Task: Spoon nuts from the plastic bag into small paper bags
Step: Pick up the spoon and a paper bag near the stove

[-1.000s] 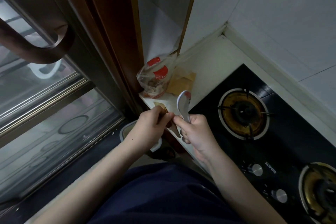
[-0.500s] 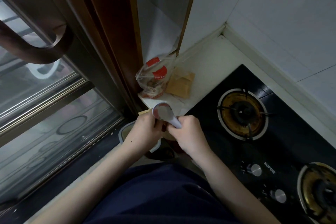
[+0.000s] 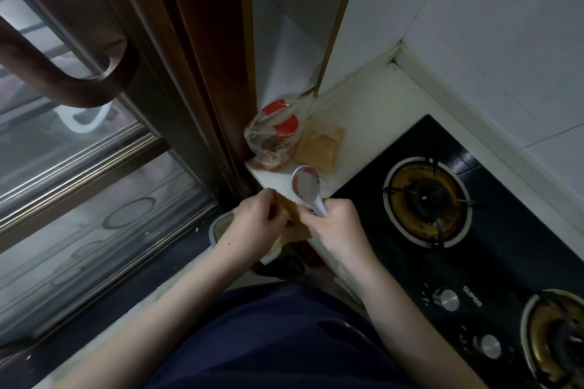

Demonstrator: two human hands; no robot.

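Note:
A clear plastic bag (image 3: 274,139) with red labels holds nuts and stands on the white counter (image 3: 373,123) by the door frame. Beside it lie several flat brown paper bags (image 3: 320,150). My left hand (image 3: 257,219) pinches the top of a small brown paper bag (image 3: 295,224) at the counter's front edge. My right hand (image 3: 336,226) grips the handle of a white spoon (image 3: 306,185), whose bowl points up and away, and its fingers also touch the paper bag. I cannot tell what the spoon's bowl holds.
A black gas hob (image 3: 442,230) with a burner (image 3: 426,199) fills the right side, with knobs (image 3: 445,299) near me. A sliding glass door (image 3: 79,167) with a brown handle (image 3: 63,73) stands left. A white-rimmed container (image 3: 221,224) sits on the floor below my hands.
The spoon's bowl swung left over the paper bag, then rose back upright and away. Both hands stayed together on the small paper bag at the counter edge.

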